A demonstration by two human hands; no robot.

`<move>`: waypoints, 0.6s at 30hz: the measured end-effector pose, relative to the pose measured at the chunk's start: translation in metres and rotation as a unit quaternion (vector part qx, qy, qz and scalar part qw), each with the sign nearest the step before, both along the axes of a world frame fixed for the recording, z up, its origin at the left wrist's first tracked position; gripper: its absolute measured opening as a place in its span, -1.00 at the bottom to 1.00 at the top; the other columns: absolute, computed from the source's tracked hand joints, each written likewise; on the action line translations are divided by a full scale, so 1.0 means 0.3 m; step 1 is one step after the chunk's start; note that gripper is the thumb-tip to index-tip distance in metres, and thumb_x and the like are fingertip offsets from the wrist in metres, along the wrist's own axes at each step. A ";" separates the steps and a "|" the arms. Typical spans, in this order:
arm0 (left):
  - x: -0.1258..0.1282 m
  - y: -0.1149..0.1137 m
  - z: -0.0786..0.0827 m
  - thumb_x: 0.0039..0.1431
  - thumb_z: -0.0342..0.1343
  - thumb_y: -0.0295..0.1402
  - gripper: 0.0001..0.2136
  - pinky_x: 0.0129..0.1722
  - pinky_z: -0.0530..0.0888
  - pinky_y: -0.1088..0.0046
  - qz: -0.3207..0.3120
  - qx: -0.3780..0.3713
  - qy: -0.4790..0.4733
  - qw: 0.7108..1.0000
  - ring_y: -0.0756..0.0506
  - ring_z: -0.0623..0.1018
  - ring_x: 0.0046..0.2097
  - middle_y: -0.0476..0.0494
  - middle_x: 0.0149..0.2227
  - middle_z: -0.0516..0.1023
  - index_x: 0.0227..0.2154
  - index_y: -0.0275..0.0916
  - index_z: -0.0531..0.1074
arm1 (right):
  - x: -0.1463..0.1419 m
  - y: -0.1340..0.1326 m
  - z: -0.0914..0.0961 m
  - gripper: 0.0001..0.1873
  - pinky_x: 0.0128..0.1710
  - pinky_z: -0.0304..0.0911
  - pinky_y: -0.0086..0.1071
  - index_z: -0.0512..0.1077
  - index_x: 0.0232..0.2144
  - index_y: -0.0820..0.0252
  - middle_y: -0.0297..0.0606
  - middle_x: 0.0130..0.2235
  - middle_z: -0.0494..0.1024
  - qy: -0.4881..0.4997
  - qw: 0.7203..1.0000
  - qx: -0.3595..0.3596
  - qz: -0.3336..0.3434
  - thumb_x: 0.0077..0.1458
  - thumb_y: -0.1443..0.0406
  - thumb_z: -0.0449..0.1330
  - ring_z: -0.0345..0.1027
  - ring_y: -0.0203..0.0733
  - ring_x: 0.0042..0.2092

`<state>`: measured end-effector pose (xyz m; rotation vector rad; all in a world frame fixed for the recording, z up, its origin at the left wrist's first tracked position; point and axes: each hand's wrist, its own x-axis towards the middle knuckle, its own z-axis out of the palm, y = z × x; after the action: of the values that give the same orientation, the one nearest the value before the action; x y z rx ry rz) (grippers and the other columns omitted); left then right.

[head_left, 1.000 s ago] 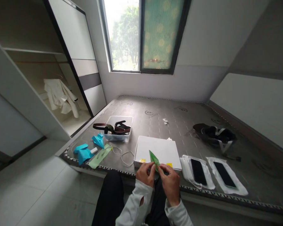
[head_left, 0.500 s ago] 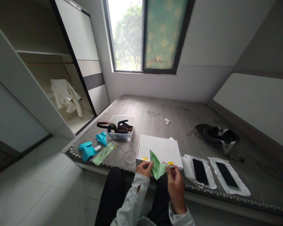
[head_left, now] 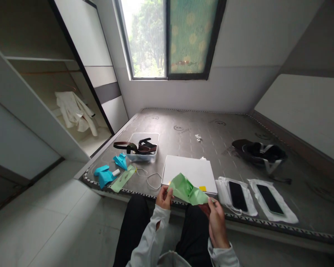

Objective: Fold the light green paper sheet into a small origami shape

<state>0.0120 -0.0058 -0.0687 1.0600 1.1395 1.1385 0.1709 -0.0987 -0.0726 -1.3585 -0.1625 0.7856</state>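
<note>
Low in the middle of the frame, the left hand (head_left: 164,197) pinched the left edge of a creased green paper (head_left: 187,192) while the right hand (head_left: 217,218) gripped its lower right corner, so the sheet hung spread between them just in front of the white box (head_left: 189,172) on the bed (head_left: 233,129). To do the fold well, both pinches probably needed to sit near the edges, with the paper kept taut and its corners aligned before any crease was pressed. Farther out lay two phones (head_left: 237,195) at right and blue paper pieces (head_left: 104,175) at left.
</note>
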 end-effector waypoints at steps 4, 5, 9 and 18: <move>-0.001 -0.033 0.022 0.16 -0.01 0.07 -0.59 -0.56 0.27 0.52 0.000 0.118 0.106 0.987 0.01 0.32 -0.60 0.09 -0.64 0.27 -0.43 -0.21 0.37 | -0.046 -0.009 0.040 -0.47 -0.16 0.38 -0.14 0.32 -0.18 0.15 -0.11 -0.11 0.52 -0.231 0.972 -0.031 -0.013 -0.06 -0.08 0.25 0.43 0.03 -0.09; 0.002 -0.046 0.028 0.19 -0.04 0.03 -0.62 -0.56 0.25 0.52 -0.003 0.137 0.137 0.981 0.01 0.31 -0.61 0.09 -0.65 0.25 -0.43 -0.21 0.36 | -0.062 -0.011 0.058 -0.51 -0.08 0.34 -0.11 0.34 -0.14 0.14 -0.09 -0.05 0.48 -0.311 0.950 -0.036 -0.011 0.02 -0.05 0.21 0.39 0.03 -0.03; 0.028 -0.095 0.053 0.27 -0.11 -0.10 -0.72 -0.56 0.27 0.50 -0.014 0.197 0.191 0.962 -0.02 0.36 -0.63 0.06 -0.64 0.30 -0.43 -0.18 0.28 | -0.116 -0.008 0.119 -0.69 0.15 0.15 -0.05 0.50 -0.21 0.08 -0.11 0.02 0.43 -0.501 0.855 -0.050 0.123 0.13 0.03 0.18 0.28 0.05 0.10; 0.016 -0.111 0.053 0.26 -0.10 -0.10 -0.75 -0.60 0.30 0.49 0.023 0.142 0.204 0.968 -0.08 0.46 -0.63 0.01 -0.67 0.39 -0.35 -0.16 0.28 | -0.112 0.012 0.109 -0.66 -0.03 0.33 -0.20 0.58 -0.28 0.11 -0.15 -0.16 0.60 -0.432 0.876 -0.071 0.201 0.15 0.04 0.14 0.48 -0.02 -0.10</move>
<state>0.0169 -0.0390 -0.0526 1.5496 1.3503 1.1757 0.1373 -0.0952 -0.0399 -1.7714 -1.1410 0.4708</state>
